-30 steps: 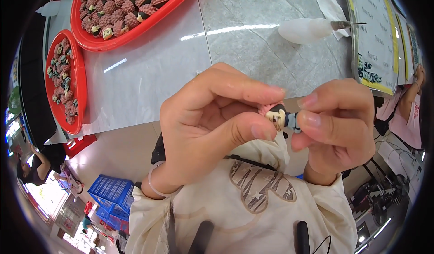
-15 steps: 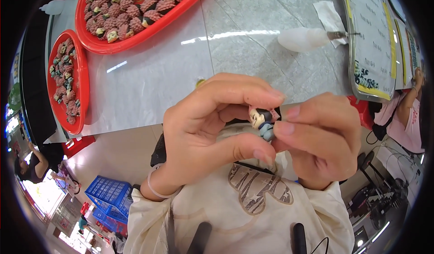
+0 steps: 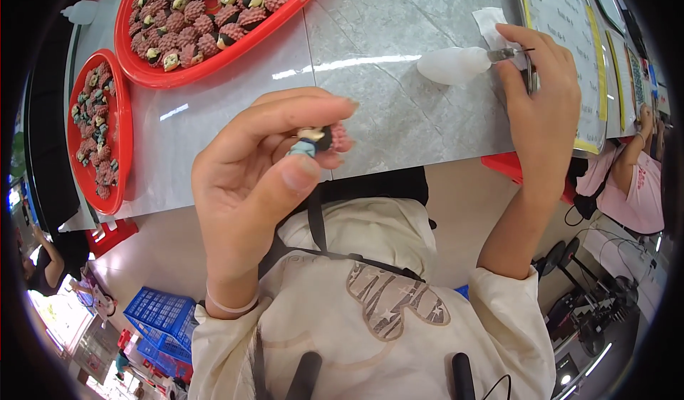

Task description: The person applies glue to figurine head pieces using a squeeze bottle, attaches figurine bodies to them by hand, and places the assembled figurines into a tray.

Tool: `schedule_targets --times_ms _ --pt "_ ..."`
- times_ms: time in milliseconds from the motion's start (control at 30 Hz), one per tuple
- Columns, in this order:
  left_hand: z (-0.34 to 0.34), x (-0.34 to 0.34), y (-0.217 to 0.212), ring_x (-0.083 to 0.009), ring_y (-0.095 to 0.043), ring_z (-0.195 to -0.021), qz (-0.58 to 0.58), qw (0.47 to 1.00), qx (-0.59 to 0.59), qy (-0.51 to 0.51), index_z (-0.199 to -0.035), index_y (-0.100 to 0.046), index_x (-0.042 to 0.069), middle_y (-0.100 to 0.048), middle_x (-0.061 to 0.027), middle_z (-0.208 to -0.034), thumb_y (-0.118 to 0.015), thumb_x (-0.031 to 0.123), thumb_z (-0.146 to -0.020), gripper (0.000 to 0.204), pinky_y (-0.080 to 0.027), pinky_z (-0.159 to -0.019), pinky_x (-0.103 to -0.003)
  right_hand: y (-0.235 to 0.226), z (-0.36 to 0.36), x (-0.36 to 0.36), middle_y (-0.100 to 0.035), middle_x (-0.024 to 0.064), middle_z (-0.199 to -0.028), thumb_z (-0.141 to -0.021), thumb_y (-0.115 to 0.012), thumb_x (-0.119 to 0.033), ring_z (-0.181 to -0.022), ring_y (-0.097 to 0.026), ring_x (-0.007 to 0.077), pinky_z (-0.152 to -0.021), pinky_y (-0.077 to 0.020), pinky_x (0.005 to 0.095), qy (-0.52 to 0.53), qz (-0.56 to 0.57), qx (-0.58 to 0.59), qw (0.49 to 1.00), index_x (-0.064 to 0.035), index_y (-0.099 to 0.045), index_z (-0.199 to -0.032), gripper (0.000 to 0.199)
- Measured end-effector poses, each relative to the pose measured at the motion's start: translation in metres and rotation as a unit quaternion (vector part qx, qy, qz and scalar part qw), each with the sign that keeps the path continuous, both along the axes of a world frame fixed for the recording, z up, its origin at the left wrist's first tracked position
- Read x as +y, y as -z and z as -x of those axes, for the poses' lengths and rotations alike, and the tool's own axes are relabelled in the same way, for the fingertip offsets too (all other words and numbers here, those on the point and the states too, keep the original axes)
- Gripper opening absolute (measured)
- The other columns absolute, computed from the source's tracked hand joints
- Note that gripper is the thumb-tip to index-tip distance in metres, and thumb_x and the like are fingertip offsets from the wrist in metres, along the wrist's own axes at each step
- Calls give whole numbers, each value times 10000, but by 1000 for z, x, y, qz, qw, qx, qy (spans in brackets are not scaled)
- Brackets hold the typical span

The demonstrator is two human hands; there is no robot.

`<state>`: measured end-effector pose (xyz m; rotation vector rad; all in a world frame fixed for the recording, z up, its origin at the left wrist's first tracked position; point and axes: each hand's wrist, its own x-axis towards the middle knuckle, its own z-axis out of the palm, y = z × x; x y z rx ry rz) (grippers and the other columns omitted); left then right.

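My left hand [image 3: 249, 179] is closed, pinching a small doll-like figurine [image 3: 313, 140] between thumb and fingers above the table's front edge. The figurine has a cream face, black part, pale blue body and a ridged pink piece at its right; the fingers cover some of it. Over at the right, my right hand [image 3: 545, 79] reaches to a white squeeze bottle [image 3: 456, 65] lying on its side. Thumb and forefinger are apart, on either side of the bottle's needle nozzle [image 3: 504, 54]. Whether the thumb touches the nozzle I cannot tell.
Two red trays hold many small pink-and-black pieces: a large round one [image 3: 214, 76] and a narrower one [image 3: 127, 143]. A white tissue [image 3: 490, 26] lies by the nozzle. A metal-rimmed tray with a printed sheet [image 3: 563, 15] stands at right. Another person's arm [image 3: 634, 140] shows beyond.
My right hand has left the figurine and moved up and right to the bottle's nozzle. My left hand has shifted left and up, still holding the figurine, which is now turned.
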<state>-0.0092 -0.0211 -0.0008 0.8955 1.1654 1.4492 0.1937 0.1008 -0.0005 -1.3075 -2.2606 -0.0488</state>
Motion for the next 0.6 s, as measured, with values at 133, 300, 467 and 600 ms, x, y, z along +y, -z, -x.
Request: schedule_targets --times_ms 133,300,467,600 --pt "-11 -3 -3 -227 -573 -796 17 999 -46 -12 -997 -461 -69 -507 -196 -984 -639 264 -715 471 -468 -671 -270 4 0 6 -543 76 -781 -675 -518 2 -693 -509 236 -662 -404 268 -11 2 -49 999 -43 -578 -851 192" --pt "-8 -4 2 -236 -576 -829 -31 999 -11 -5 -972 -477 -52 -505 -196 -988 -700 211 -653 469 -474 -665 -246 -2 0 6 -572 70 -764 -720 -550 -37 -685 -534 186 -653 -404 266 6 24 1 1000 -28 -572 -840 122" --pt "-3 -4 14 -225 -573 -823 -135 989 46 37 -973 -476 -53 -506 -196 -990 -716 174 -628 478 -468 -691 -257 -39 -32 -16 -582 136 -826 -802 -496 -31 -699 -561 189 -686 -438 209 143 -92 311 935 71 -560 -912 163" --pt "-12 -5 12 -220 -563 -844 -134 987 92 13 -1053 -418 -57 -514 -194 -990 -721 114 -619 557 -452 -741 -266 -54 -13 -60 -579 146 -818 -729 -532 13 -674 -555 173 -621 -454 220 -12 -352 -277 894 56 -585 -871 157"
